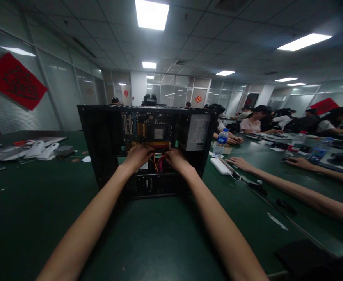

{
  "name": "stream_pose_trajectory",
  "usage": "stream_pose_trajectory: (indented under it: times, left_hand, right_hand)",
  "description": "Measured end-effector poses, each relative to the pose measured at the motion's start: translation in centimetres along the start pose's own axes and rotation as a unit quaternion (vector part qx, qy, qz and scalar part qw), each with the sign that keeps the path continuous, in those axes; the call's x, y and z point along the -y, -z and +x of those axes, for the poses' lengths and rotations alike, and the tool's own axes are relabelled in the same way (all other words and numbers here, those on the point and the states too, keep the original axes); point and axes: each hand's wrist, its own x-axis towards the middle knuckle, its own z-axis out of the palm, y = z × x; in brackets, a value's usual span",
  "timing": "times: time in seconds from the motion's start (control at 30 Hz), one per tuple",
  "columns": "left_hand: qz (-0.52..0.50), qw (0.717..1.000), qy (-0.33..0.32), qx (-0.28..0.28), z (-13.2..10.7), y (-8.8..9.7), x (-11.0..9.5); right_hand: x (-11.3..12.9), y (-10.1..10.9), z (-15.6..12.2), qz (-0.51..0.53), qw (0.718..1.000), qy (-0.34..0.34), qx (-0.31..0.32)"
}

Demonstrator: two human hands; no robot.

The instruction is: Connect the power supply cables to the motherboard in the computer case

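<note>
An open black computer case (101, 140) lies on its side on the green table (148, 238), showing its motherboard (148, 128) and a grey power supply (199, 134). Both my arms reach into it. My left hand (137, 155) and my right hand (175, 158) are curled with the fingers closed, at a bundle of orange and pink cables (159, 162) below a yellow-orange connector strip (156, 145). The fingertips are hidden among the cables, so what each one grips is unclear.
A water bottle (221, 142) and a white flat device (221, 166) sit right of the case. Another person's arm (291, 191) lies across the table at right; several people sit beyond. White parts and papers (39, 150) lie at far left.
</note>
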Motion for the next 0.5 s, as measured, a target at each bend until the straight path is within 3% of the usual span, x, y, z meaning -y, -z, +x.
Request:
stream_pose_trajectory:
  times: [0.27,0.5]
  left_hand:
    - [-0.004,0.997,0.000,0.072,0.9,-2.0,0.1]
    - [0.054,0.991,-0.007,0.121,2.2,-1.5,0.0]
  right_hand:
    - [0.7,0.6,-0.5,0.005,1.000,0.017,0.015]
    - [0.9,1.1,-0.8,0.013,0.999,0.018,0.030]
